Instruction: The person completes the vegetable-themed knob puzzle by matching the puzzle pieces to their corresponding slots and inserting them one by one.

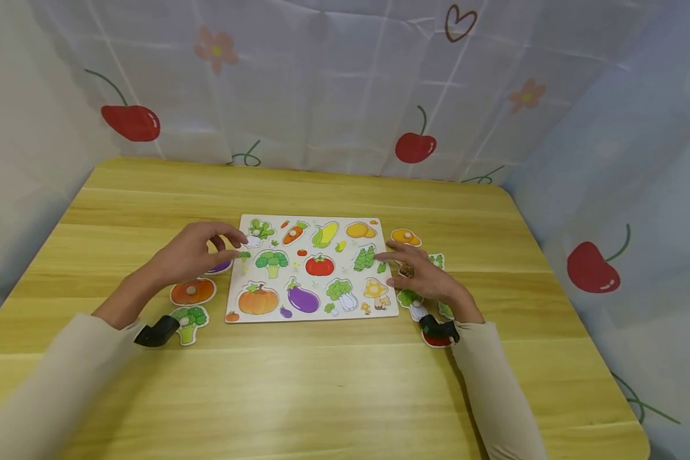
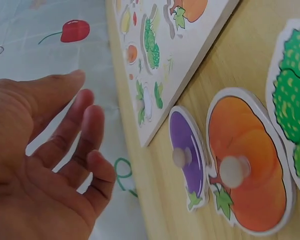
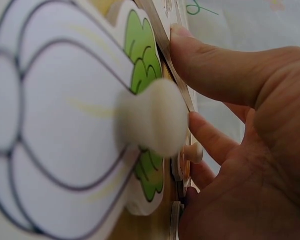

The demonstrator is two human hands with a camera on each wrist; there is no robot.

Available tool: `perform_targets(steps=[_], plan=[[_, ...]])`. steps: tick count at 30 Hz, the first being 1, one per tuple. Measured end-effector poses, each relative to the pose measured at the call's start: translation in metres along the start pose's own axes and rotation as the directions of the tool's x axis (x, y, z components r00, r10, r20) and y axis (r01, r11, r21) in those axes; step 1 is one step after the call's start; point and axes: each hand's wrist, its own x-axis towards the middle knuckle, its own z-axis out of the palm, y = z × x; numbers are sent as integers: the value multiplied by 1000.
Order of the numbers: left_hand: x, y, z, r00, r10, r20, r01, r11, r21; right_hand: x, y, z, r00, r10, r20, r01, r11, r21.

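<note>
A pale wooden puzzle board (image 1: pixel 287 271) printed with vegetables lies on the table. My left hand (image 1: pixel 192 252) hovers at the board's upper left corner, fingers loosely bent and holding nothing; the left wrist view shows a gap between thumb and fingers. Close to its fingertips in the head view is a knobbed radish piece (image 1: pixel 259 235) in the board. My right hand (image 1: pixel 420 271) is at the board's right edge, fingertips and thumb along it. Below that hand sits a knobbed bok choy piece (image 3: pixel 64 115), large in the right wrist view.
Left of the board lie knobbed eggplant (image 2: pixel 185 145), pumpkin (image 2: pixel 250 165) and broccoli (image 1: pixel 190 322) pieces. A potato piece (image 1: pixel 405 237), a tomato piece (image 1: pixel 436 341) and others lie right of it, some partly under the right hand. A carrot piece (image 1: pixel 295 234) sits in the board. Behind the table hangs a printed curtain (image 1: pixel 322 96).
</note>
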Motion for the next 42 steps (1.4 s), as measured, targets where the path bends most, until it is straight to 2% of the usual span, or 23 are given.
perform_targets(steps=[6, 18, 24, 29, 34, 42], plan=[[-22, -5, -8, 996, -27, 83, 28, 999, -17, 1, 0, 2, 1000, -2, 6, 2, 1000, 7], [-47, -39, -16, 992, -16, 129, 16, 1000, -6, 1, -1, -1, 1000, -4, 4, 4, 1000, -13], [-54, -47, -17, 990, 22, 138, -15, 999, -51, 0, -1, 0, 1000, 13, 1, -13, 1000, -8], [-57, -50, -15, 988, 6, 154, 3, 998, -57, -1, -1, 1, 1000, 30, 0, -30, 1000, 4], [-60, -53, -9, 991, 10, 132, -5, 999, -36, -1, -1, 1, 1000, 25, 2, -25, 1000, 1], [-63, -54, -2, 993, -38, 111, 44, 998, -51, -1, 2, 1, 1000, -11, 8, 11, 1000, 6]])
